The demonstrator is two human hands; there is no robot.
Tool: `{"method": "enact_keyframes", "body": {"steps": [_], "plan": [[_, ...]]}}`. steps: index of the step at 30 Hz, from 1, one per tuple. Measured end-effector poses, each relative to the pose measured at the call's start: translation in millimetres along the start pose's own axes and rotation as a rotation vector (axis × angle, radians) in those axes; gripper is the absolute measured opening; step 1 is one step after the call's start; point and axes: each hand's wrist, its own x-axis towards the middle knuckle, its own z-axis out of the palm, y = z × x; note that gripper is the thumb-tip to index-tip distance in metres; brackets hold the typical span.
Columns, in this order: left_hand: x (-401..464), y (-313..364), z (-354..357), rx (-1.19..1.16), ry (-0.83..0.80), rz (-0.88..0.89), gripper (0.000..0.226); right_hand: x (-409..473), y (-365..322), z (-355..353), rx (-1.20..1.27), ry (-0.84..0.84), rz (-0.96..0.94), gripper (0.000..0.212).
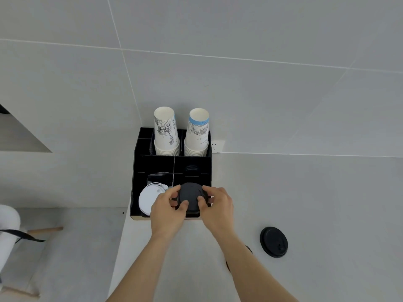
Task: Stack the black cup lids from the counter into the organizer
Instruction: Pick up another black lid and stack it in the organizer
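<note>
Both hands grip one black lid [190,198] over the organizer [152,164]'s front right compartment: left hand [169,209] fingers curled on its left edge, right hand [216,207] fingers on its right edge, lid's underside and the compartment below hidden. White lids [149,198] sit just left of the left fingers, partly covered. Another black lid on the counter [274,241] lies well right of the right hand; a dark shape behind the right forearm is unclear.
</note>
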Motion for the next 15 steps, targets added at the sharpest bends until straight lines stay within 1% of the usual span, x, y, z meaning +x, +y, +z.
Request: {"method": "enact_keyframes", "body": {"steps": [3, 9, 15], "plan": [[12, -1, 1, -0.006, -0.006, -0.016, 0.049, 14, -4, 11, -0.041, -0.037, 0.021, 0.039], [25, -14, 12, 0.136, -0.031, -0.009, 0.053, 23, 2, 27, -0.144, -0.142, 0.059, 0.051], [22, -24, 16, 0.16, -0.032, -0.024, 0.055, 20, 9, 31, -0.182, -0.138, 0.031, 0.049]]}}
